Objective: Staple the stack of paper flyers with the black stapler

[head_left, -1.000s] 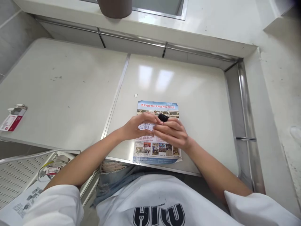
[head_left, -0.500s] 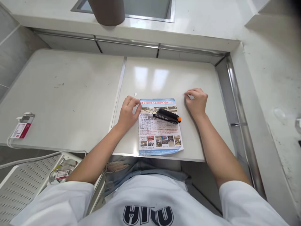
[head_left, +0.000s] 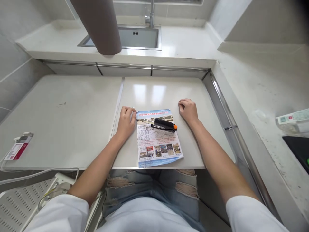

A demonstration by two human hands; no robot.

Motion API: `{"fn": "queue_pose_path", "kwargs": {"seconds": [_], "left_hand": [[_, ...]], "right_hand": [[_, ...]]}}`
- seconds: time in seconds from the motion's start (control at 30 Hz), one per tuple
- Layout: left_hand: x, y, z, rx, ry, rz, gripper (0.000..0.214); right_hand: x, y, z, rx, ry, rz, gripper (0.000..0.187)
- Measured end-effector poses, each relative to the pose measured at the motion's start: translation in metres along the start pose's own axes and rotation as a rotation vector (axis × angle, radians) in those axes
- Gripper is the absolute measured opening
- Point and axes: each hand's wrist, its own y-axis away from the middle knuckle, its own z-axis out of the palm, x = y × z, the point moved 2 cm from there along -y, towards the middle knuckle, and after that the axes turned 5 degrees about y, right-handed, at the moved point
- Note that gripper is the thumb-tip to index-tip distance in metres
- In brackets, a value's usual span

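A printed leaflet [head_left: 156, 137] with small photos lies on the white table [head_left: 72, 129], its lower right corner bent. A black stapler [head_left: 164, 125] with an orange end rests across the leaflet's upper half, its metal arm pointing left. My left hand [head_left: 127, 119] rests on the table beside the leaflet's upper left edge, fingers loosely curled in and holding nothing. Whether its thumb touches the paper, I cannot tell. To the right of the leaflet, apart from it, my right hand [head_left: 187, 110] lies on the table with fingers curled closed and nothing visible in them.
A brown cylinder [head_left: 103, 29] stands at the back before the sink [head_left: 142, 38] and faucet [head_left: 151, 16]. At the left table edge lies a white and red box [head_left: 19, 146] with a cable. A counter [head_left: 265, 129] runs along the right, holding a box [head_left: 293, 117].
The camera view has tilted up, so more of the sink and counter shows. The right hand's thumb and finger have closed up a little. Leaflet and stapler stay in place.
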Motion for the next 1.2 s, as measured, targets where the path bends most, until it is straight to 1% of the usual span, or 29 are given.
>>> {"fn": "queue_pose_path", "kwargs": {"seconds": [0.03, 0.1, 0.17, 0.2, 0.23, 0.27, 0.3, 0.37, 0.4, 0.43, 0.47, 0.5, 0.53, 0.63, 0.7, 0.77, 0.87, 0.97, 1.03, 1.1, 1.2], "left_hand": [[0.002, -0.003, -0.002, -0.005, -0.036, -0.001, 0.014], [0.004, -0.014, -0.006, -0.067, -0.116, -0.029, 0.010], [0.002, -0.030, -0.008, -0.114, -0.185, -0.083, 0.016], [-0.001, -0.038, -0.008, -0.100, -0.211, -0.102, 0.017], [-0.003, -0.047, -0.007, -0.083, -0.236, -0.110, 0.019], [-0.006, -0.054, -0.005, -0.072, -0.271, -0.121, 0.023], [-0.010, -0.060, -0.001, -0.079, -0.313, -0.143, 0.028], [-0.019, -0.066, 0.007, -0.123, -0.427, -0.197, 0.034], [-0.023, -0.066, 0.010, -0.145, -0.476, -0.200, 0.035], [-0.026, -0.065, 0.013, -0.164, -0.504, -0.186, 0.034], [-0.028, -0.064, 0.015, -0.175, -0.511, -0.166, 0.033], [-0.031, -0.061, 0.016, -0.180, -0.499, -0.149, 0.033], [-0.032, -0.059, 0.016, -0.182, -0.481, -0.139, 0.033], [-0.035, -0.056, 0.014, -0.148, -0.473, -0.152, 0.031], [-0.037, -0.055, 0.014, -0.075, -0.512, -0.196, 0.034], [-0.040, -0.056, 0.014, -0.010, -0.518, -0.246, 0.038], [-0.048, -0.057, 0.018, -0.013, -0.443, -0.273, 0.026], [-0.054, -0.059, 0.020, -0.031, -0.397, -0.238, 0.019], [-0.054, -0.059, 0.021, -0.021, -0.357, -0.190, 0.016], [-0.049, -0.058, 0.022, -0.005, -0.274, -0.131, 0.017], [-0.035, -0.054, 0.023, 0.008, -0.105, -0.023, 0.025]], "right_hand": [[-0.002, 0.000, -0.001, 0.003, -0.002, 0.000, 0.022], [-0.011, 0.001, -0.004, 0.037, -0.014, -0.004, 0.020], [-0.025, 0.003, -0.011, 0.097, -0.071, -0.029, 0.018], [-0.033, 0.005, -0.015, 0.112, -0.127, -0.062, 0.018], [-0.041, 0.007, -0.019, 0.100, -0.202, -0.112, 0.019], [-0.050, 0.010, -0.022, 0.050, -0.294, -0.180, 0.023], [-0.058, 0.013, -0.025, -0.038, -0.393, -0.260, 0.028], [-0.071, 0.021, -0.030, -0.285, -0.549, -0.421, 0.035], [-0.076, 0.025, -0.031, -0.404, -0.576, -0.476, 0.040], [-0.080, 0.029, -0.030, -0.503, -0.561, -0.512, 0.047], [-0.082, 0.033, -0.029, -0.572, -0.513, -0.527, 0.054], [-0.084, 0.037, -0.026, -0.607, -0.447, -0.524, 0.059], [-0.085, 0.040, -0.023, -0.615, -0.380, -0.510, 0.059], [-0.088, 0.044, -0.010, -0.550, -0.265, -0.454, 0.044], [-0.089, 0.044, -0.002, -0.478, -0.239, -0.411, 0.037], [-0.090, 0.042, 0.004, -0.407, -0.215, -0.362, 0.035], [-0.090, 0.040, 0.007, -0.329, -0.182, -0.301, 0.037], [-0.088, 0.039, 0.006, -0.287, -0.180, -0.278, 0.038], [-0.087, 0.038, 0.005, -0.259, -0.210, -0.272, 0.038], [-0.085, 0.038, 0.004, -0.233, -0.262, -0.265, 0.038], [-0.083, 0.036, 0.002, -0.181, -0.356, -0.262, 0.038]]}}
